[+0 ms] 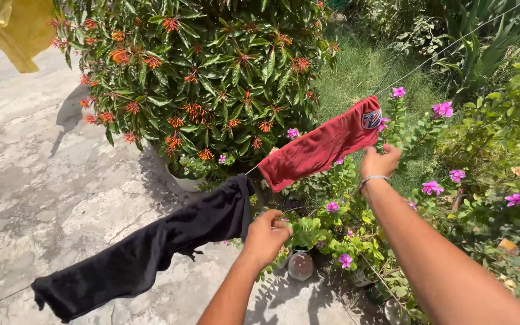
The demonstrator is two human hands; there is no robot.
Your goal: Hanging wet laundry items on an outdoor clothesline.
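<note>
Your left hand (266, 236) sits low and near the middle of the scene, its fingers curled in tight. It is closed at the right edge of the black garment (145, 250), close to the thin clothesline (428, 57); whether it pinches the cloth, the line or something small between the fingertips cannot be told.

The black garment hangs draped over the line and stretches away to the left, sagging down toward the near left corner above the pale concrete ground (37, 180).

Your right hand (379, 162) is farther off and higher, to the right. It wears a thin metal bangle (373, 179) at the wrist, and its fingers close on the lower right end of the red garment (323, 144). That red garment lies over the same line, just right of the black one, with a small gap between them, and it carries a small badge near its far right end.

Behind both garments stands a large bush with orange flowers (200, 78). Plants with pink flowers (443, 109) fill the right side, with grass farther back. A yellow cloth (13, 27) hangs in the far left corner.
</note>
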